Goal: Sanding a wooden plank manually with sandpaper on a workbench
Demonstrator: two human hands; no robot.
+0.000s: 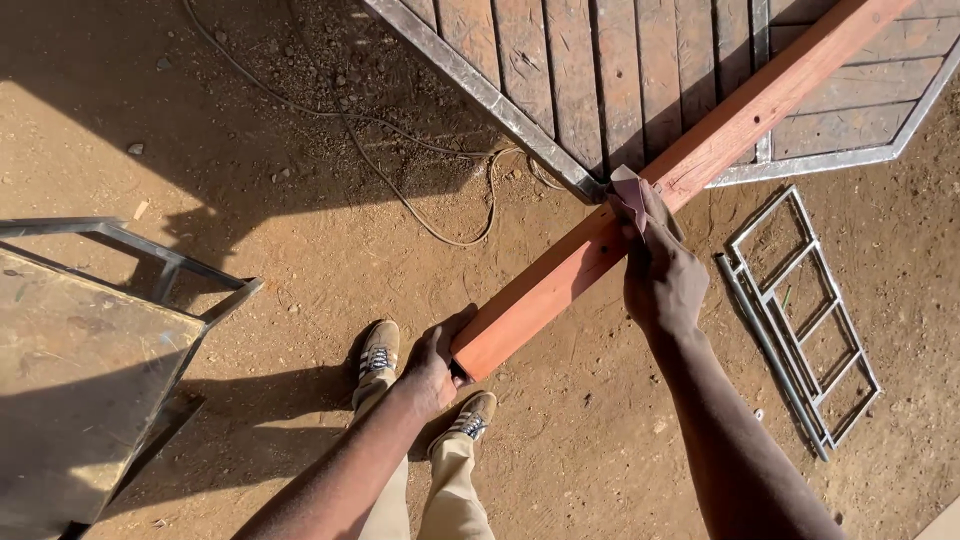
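Note:
A long reddish-brown square beam point(700, 150) runs diagonally from the upper right down to its near end in front of me. My left hand point(435, 365) grips that near end. My right hand point(660, 275) presses a small folded piece of pinkish sandpaper point(630, 192) against the beam's top face, about a third of the way up. The beam's far part lies across a metal-framed wooden panel point(600, 80).
Bare dirt ground lies all around. A metal table point(80, 370) with a rusty top stands at the left. A small grey metal ladder-like frame point(800, 310) lies at the right. A thin cable point(400, 140) snakes over the dirt. My two shoes point(380, 355) show below.

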